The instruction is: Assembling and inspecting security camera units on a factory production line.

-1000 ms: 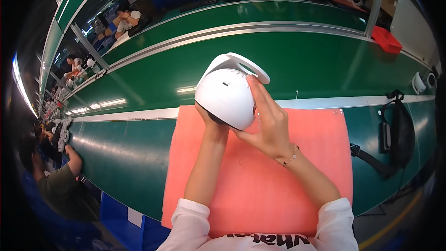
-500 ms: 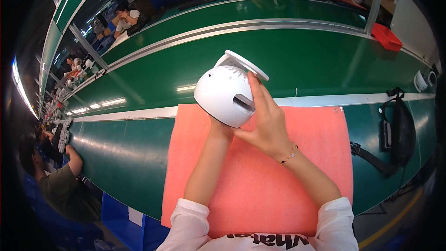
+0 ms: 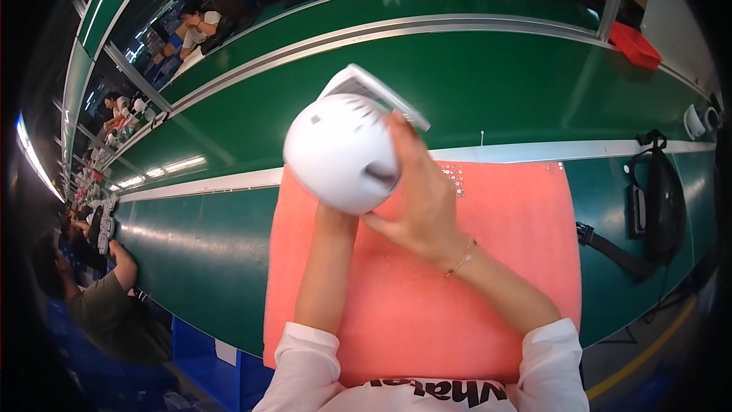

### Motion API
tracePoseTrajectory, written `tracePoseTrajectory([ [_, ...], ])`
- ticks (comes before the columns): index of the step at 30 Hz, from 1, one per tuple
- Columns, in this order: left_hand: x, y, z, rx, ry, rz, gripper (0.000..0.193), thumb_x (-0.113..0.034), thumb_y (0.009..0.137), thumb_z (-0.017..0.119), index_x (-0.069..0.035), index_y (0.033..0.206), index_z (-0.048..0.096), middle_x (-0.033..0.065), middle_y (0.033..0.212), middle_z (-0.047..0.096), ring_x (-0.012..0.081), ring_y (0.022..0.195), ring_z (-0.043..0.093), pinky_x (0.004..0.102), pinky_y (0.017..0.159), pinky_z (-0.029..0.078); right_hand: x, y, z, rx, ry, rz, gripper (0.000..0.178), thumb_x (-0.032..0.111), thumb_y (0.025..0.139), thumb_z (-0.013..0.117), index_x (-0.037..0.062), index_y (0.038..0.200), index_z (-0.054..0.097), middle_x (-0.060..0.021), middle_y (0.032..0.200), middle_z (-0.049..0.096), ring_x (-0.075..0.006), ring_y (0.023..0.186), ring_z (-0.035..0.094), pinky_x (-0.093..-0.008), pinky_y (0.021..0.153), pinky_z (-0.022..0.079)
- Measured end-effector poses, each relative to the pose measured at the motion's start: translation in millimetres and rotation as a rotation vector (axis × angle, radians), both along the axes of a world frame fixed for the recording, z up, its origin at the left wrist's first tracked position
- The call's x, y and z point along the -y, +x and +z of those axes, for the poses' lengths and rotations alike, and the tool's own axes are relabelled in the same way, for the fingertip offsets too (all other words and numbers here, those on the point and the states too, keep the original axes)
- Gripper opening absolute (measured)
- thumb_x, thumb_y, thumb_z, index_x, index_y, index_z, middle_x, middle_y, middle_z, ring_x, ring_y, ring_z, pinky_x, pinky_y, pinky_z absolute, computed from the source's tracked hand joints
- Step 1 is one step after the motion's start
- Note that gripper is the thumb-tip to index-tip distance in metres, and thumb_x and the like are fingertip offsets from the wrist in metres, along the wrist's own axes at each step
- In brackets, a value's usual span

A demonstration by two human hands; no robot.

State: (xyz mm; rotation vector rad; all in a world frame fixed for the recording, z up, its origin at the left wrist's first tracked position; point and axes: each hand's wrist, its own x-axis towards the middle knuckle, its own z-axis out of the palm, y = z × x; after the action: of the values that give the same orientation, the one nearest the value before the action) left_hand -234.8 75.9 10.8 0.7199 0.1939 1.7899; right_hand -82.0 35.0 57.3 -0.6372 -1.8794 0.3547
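Note:
A rounded white housing [image 3: 335, 154], blurred by motion, is held up above the near part of the bench. It has a dark slot on its right side, several small vents near the top and a flat white plate [image 3: 387, 96] tilted at its far side. My right hand [image 3: 418, 191] grips its right side, with the fingers reaching up beside the plate and the thumb near the lower edge. My left hand is hidden behind the housing; only the left wrist [image 3: 335, 223] and forearm show below it, so its fingers cannot be made out.
Under my arms lies a pink foam mat [image 3: 427, 320], with several small metal parts [image 3: 454, 175] at its far edge. A black strapped bag [image 3: 659, 214] lies to the right. A red bin [image 3: 634, 47] stands at the far right. Another person [image 3: 107, 297] works at the left.
The housing and both hands have moved left and slightly nearer, and the housing has turned a little. Small metal parts on the mat, earlier hidden behind my right hand, now show.

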Motion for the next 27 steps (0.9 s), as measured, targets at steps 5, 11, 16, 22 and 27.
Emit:
tracePoseTrajectory([
  [5,13.3,13.8,51.5,-0.160,-0.453,0.346,0.049,-0.043,0.090,0.042,0.001,0.106,0.057,0.0124,0.096,0.062,0.0214,0.085,0.060,0.0326,0.073,0.048,-16.7,18.0,7.7,-0.067,-0.156,0.181,0.105,0.025,0.061,0.082,0.0048,0.139,0.015,-0.0192,0.136,0.028,-0.0349,0.126,0.033,-0.0406,0.101,0.035],
  [11,29.1,16.3,55.5,-1.023,-0.160,0.920,0.045,-0.031,0.094,0.042,0.007,0.082,0.064,0.0112,0.076,0.064,0.0118,0.064,0.053,0.0249,0.059,0.041,-14.0,16.8,4.7,-0.015,-0.326,0.137,0.092,0.029,0.063,0.082,0.0039,0.132,0.027,-0.0200,0.126,0.041,-0.0334,0.117,0.044,-0.0421,0.093,0.041],
  [16,37.3,17.1,78.0,-0.717,-0.224,0.481,0.050,-0.035,0.096,0.034,0.006,0.090,0.063,0.0191,0.091,0.066,0.0241,0.085,0.066,0.0309,0.075,0.053,-21.9,31.5,1.3,-0.292,-0.482,0.211,0.076,0.025,0.066,0.080,0.0024,0.124,0.038,-0.0135,0.118,0.050,-0.0243,0.108,0.051,-0.0356,0.090,0.044],
  [22,47.5,28.6,93.9,-0.619,-0.156,0.286,0.051,-0.033,0.095,0.030,0.008,0.094,0.061,0.0239,0.096,0.065,0.0281,0.094,0.065,0.0354,0.084,0.052,-39.1,51.6,2.0,-0.743,-0.844,0.435,0.064,0.050,0.085,0.055,-0.0002,0.123,0.045,-0.0120,0.112,0.056,-0.0174,0.101,0.057,-0.0302,0.086,0.048],
  [27,53.6,30.5,101.1,-0.678,-0.022,0.245,0.048,-0.030,0.096,0.030,0.008,0.094,0.061,0.0236,0.096,0.065,0.0285,0.096,0.064,0.0339,0.081,0.053,-42.2,54.5,7.2,-0.826,-1.168,0.551,0.077,0.066,0.086,0.033,0.0040,0.131,0.039,-0.0169,0.124,0.052,-0.0272,0.110,0.055,-0.0401,0.087,0.051],
])
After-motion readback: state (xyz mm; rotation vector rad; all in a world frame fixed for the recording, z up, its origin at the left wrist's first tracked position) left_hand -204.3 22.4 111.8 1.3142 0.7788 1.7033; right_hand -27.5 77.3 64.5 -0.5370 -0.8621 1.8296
